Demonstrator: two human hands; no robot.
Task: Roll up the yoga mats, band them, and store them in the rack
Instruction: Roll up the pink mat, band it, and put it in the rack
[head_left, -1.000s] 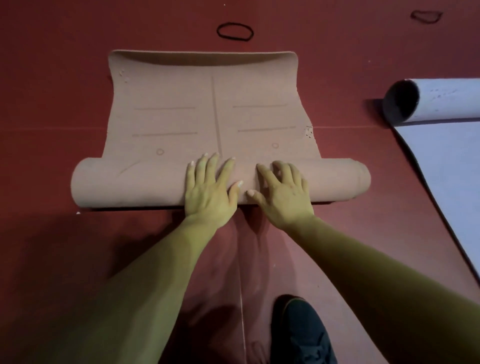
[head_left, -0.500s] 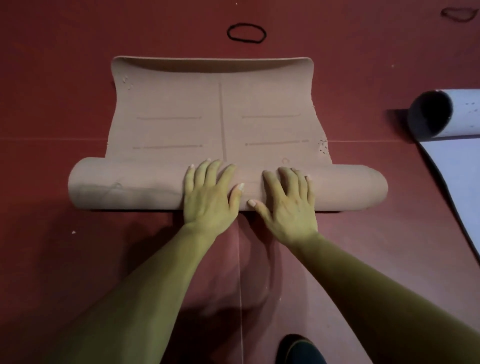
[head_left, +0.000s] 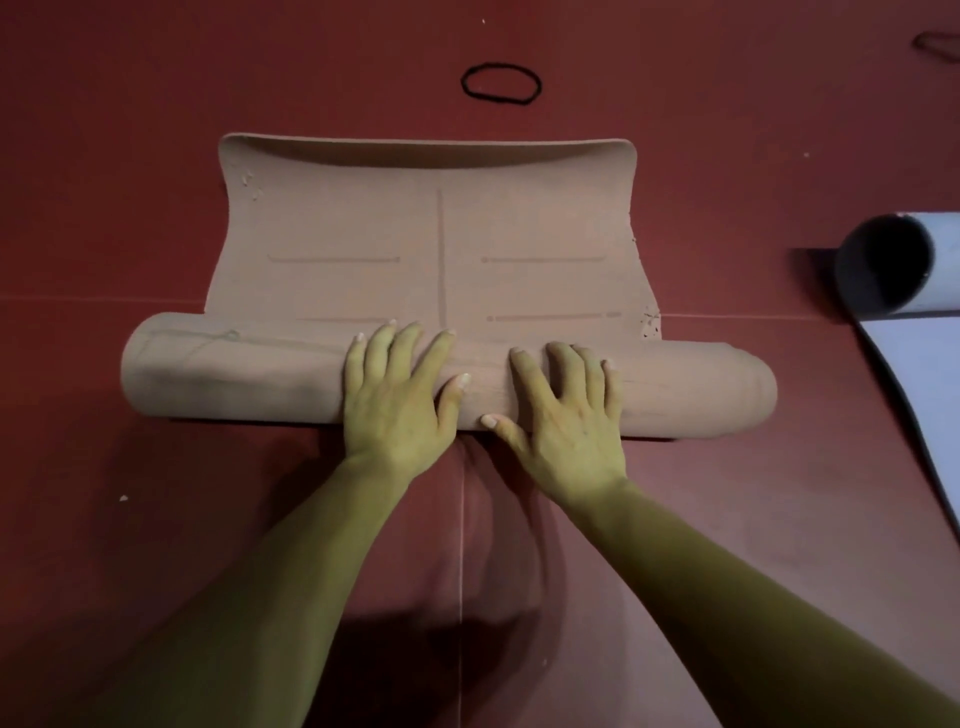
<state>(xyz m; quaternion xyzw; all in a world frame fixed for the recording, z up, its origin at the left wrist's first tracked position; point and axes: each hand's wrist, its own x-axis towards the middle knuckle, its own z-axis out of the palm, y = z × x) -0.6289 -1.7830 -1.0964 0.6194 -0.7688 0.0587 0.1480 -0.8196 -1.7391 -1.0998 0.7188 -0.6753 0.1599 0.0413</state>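
A tan yoga mat (head_left: 431, 234) lies on the dark red floor, mostly rolled into a thick roll (head_left: 228, 379) across the middle of the view. A short flat stretch runs away from me, its far end curling up. My left hand (head_left: 397, 397) and my right hand (head_left: 563, 415) press side by side on the roll's middle, fingers straight and spread over its top. A black elastic band (head_left: 501, 83) lies on the floor just beyond the mat's far end.
A pale blue mat (head_left: 930, 384), partly rolled with its open dark end facing left, lies at the right edge. Another dark band (head_left: 937, 44) shows at the top right corner. Red floor mats with a thin seam (head_left: 461, 571) run under me.
The roll has moved away from me and grown thicker; the flat stretch is shorter. Both hands travelled forward with it. The shoe at the bottom has dropped out of view.
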